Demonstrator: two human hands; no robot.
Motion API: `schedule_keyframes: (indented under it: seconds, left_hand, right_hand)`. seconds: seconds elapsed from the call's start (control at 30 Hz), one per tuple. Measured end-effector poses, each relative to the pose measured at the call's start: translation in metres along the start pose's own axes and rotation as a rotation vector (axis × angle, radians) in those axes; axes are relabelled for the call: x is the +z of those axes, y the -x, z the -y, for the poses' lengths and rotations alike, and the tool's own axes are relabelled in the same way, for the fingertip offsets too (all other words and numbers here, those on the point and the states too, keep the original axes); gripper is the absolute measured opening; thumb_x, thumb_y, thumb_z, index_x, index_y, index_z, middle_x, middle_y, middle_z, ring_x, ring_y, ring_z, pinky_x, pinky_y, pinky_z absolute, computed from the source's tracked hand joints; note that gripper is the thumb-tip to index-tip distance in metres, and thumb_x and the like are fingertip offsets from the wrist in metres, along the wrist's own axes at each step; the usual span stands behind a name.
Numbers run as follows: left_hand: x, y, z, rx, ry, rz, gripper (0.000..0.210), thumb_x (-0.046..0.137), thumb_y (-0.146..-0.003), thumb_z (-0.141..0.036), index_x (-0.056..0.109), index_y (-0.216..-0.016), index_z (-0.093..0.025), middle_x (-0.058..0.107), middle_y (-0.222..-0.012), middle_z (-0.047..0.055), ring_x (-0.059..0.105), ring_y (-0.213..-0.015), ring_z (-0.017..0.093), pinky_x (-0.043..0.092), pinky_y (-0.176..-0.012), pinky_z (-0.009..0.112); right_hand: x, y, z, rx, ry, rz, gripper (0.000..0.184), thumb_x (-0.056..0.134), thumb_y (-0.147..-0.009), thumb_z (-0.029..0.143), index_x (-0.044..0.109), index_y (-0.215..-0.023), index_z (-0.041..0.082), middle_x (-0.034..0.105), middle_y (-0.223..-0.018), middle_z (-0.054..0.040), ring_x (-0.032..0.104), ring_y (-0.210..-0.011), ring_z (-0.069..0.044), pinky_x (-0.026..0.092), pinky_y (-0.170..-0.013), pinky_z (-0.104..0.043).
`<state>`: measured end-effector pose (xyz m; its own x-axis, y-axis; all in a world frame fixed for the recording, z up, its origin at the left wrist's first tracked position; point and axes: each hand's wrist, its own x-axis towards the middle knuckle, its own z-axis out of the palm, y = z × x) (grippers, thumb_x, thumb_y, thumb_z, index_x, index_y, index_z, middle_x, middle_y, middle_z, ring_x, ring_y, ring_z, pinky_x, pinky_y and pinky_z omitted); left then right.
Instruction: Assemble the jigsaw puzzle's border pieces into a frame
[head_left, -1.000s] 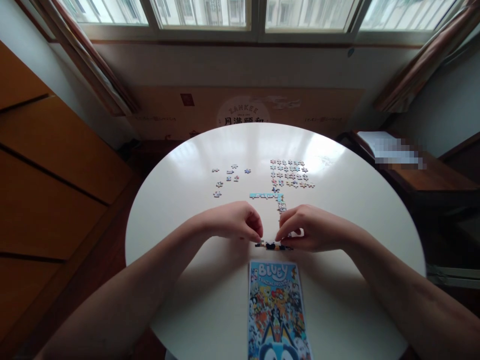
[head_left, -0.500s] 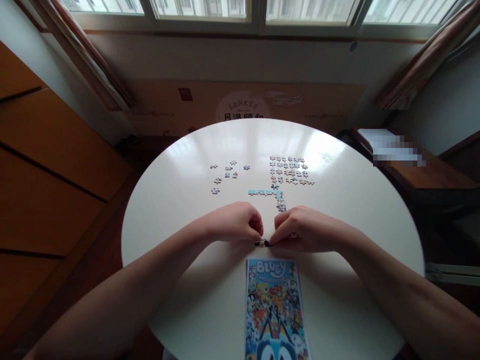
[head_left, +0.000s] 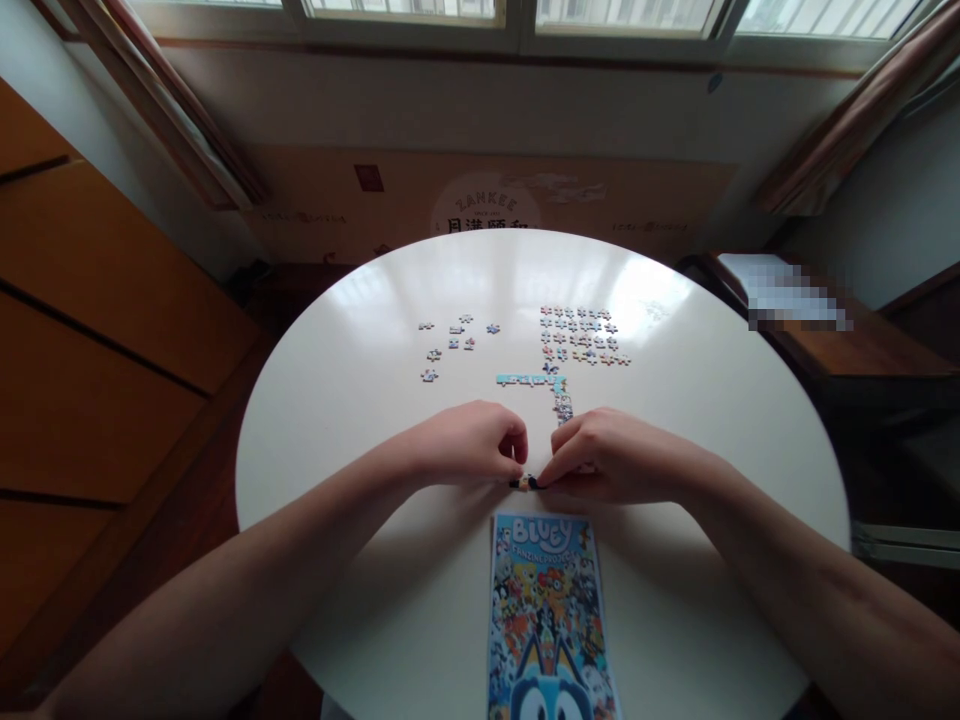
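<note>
My left hand [head_left: 476, 443] and my right hand [head_left: 604, 455] meet low over the white table, fingers pinched on either side of a small dark and tan jigsaw puzzle piece [head_left: 528, 482]. Fingertips cover part of it, so whether it is one piece or two joined I cannot make out. Behind them, a joined strip of puzzle pieces [head_left: 531, 380] runs sideways, turns a corner and comes down toward my right hand, which hides its lower end. Just in front of my hands lies a blue Bluey picture sheet [head_left: 551, 610].
Loose puzzle pieces in rows [head_left: 579, 335] lie at the back right of the round table [head_left: 322, 420]. Several scattered pieces [head_left: 454, 343] lie at the back left. A wooden side table [head_left: 877, 335] with white paper stands to the right, a wooden cabinet [head_left: 112, 330] to the left.
The view has shifted slightly. Both hands stay at the same small piece, with almost no visible movement.
</note>
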<state>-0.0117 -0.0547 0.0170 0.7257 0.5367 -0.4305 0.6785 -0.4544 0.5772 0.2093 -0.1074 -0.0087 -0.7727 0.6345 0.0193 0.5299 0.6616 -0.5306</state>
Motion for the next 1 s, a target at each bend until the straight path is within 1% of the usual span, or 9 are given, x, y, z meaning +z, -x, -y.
schedule_keyframes:
  seconds: [0.23, 0.6, 0.7, 0.83, 1.0]
  left_hand:
    - [0.002, -0.0016, -0.0002, -0.034, -0.037, -0.024, 0.015, 0.072, -0.075, -0.035, 0.071, -0.08, -0.021, 0.073, -0.083, 0.004, 0.06, -0.072, 0.018, 0.036, -0.059, 0.028]
    - [0.0042, 0.0009, -0.0073, -0.037, -0.098, -0.052, 0.011, 0.068, -0.076, -0.031, 0.068, -0.076, -0.021, 0.072, -0.081, 0.003, 0.057, -0.069, 0.016, 0.033, -0.056, 0.029]
    - [0.0028, 0.0011, -0.0063, -0.028, -0.098, -0.043, 0.011, 0.068, -0.077, -0.032, 0.068, -0.076, -0.021, 0.072, -0.081, 0.003, 0.057, -0.07, 0.017, 0.034, -0.056, 0.029]
    - [-0.001, 0.0003, -0.0016, -0.012, -0.027, -0.009, 0.012, 0.067, -0.079, -0.032, 0.069, -0.078, -0.02, 0.072, -0.08, 0.003, 0.06, -0.071, 0.016, 0.037, -0.058, 0.028]
    - [-0.0012, -0.0015, 0.0018, -0.013, -0.018, -0.002, 0.012, 0.069, -0.077, -0.032, 0.071, -0.079, -0.02, 0.073, -0.08, 0.003, 0.061, -0.071, 0.017, 0.038, -0.059, 0.028]
  right_hand:
    - [-0.003, -0.0013, 0.0037, 0.015, -0.006, 0.017, 0.019, 0.066, -0.089, 0.02, 0.082, -0.096, 0.027, 0.073, -0.08, 0.0005, 0.059, -0.062, -0.009, 0.038, -0.059, -0.023]
    - [-0.0037, -0.003, 0.0077, 0.028, 0.034, 0.008, 0.02, 0.064, -0.089, 0.02, 0.082, -0.094, 0.026, 0.071, -0.076, 0.0, 0.055, -0.06, -0.009, 0.036, -0.058, -0.023]
    - [-0.003, -0.0032, 0.0077, 0.033, 0.033, 0.006, 0.021, 0.064, -0.088, 0.018, 0.082, -0.094, 0.026, 0.071, -0.076, -0.0001, 0.054, -0.06, -0.009, 0.035, -0.058, -0.023]
    - [-0.0012, -0.0025, 0.0051, 0.021, 0.026, -0.005, 0.021, 0.064, -0.089, 0.018, 0.081, -0.096, 0.027, 0.072, -0.079, 0.0001, 0.057, -0.062, -0.009, 0.036, -0.059, -0.024]
    - [-0.0006, -0.0016, 0.0026, 0.012, 0.013, -0.002, 0.02, 0.063, -0.09, 0.018, 0.081, -0.095, 0.026, 0.072, -0.079, -0.0001, 0.057, -0.062, -0.01, 0.036, -0.059, -0.024]
